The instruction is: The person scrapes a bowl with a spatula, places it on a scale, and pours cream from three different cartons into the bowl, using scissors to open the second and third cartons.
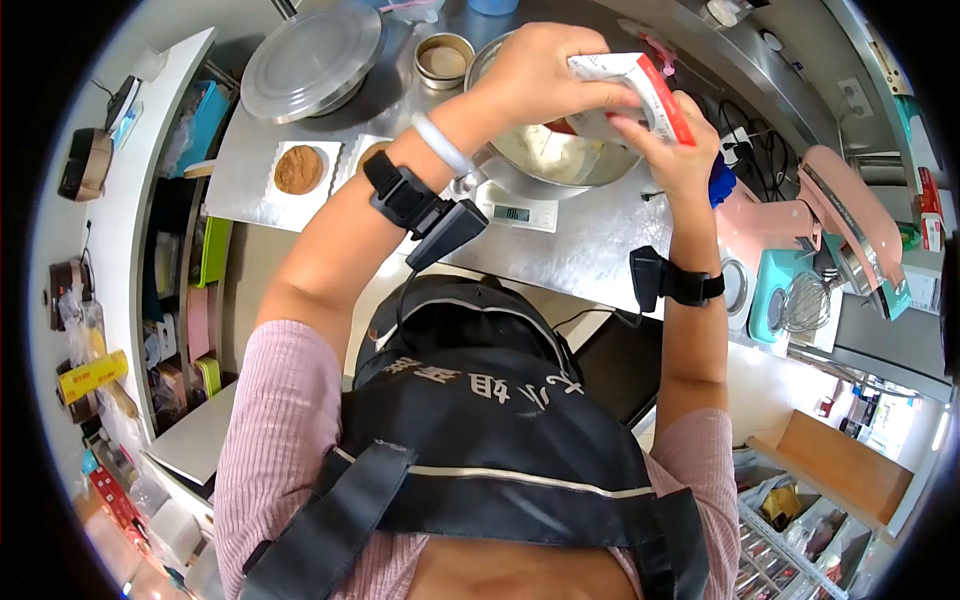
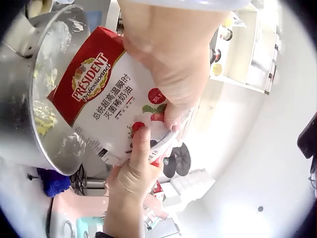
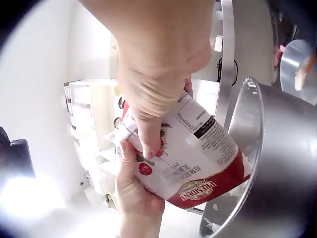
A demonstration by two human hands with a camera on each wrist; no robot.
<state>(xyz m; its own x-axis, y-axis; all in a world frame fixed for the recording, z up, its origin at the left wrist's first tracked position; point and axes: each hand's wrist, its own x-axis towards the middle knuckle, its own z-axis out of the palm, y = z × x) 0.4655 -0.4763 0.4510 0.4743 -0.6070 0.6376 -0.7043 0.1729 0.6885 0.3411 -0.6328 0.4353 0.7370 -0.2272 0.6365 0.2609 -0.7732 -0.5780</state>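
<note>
At the steel bowl point(image 2: 15, 116), I observe the red-and-white carton point(image 2: 116, 101) tilted, red end toward the interior — left hand point(image 1: 545, 75) and right hand point(image 1: 680, 155) both grip it, thumbs on its front, other fingers mostly hidden.

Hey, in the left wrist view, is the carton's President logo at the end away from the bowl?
No, the logo is on the end of the carton nearest the metal bowl.

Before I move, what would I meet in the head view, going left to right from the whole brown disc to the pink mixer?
Whole brown disc, partly hidden second disc, round metal container, metal bowl, right hand, pink mixer.
</note>
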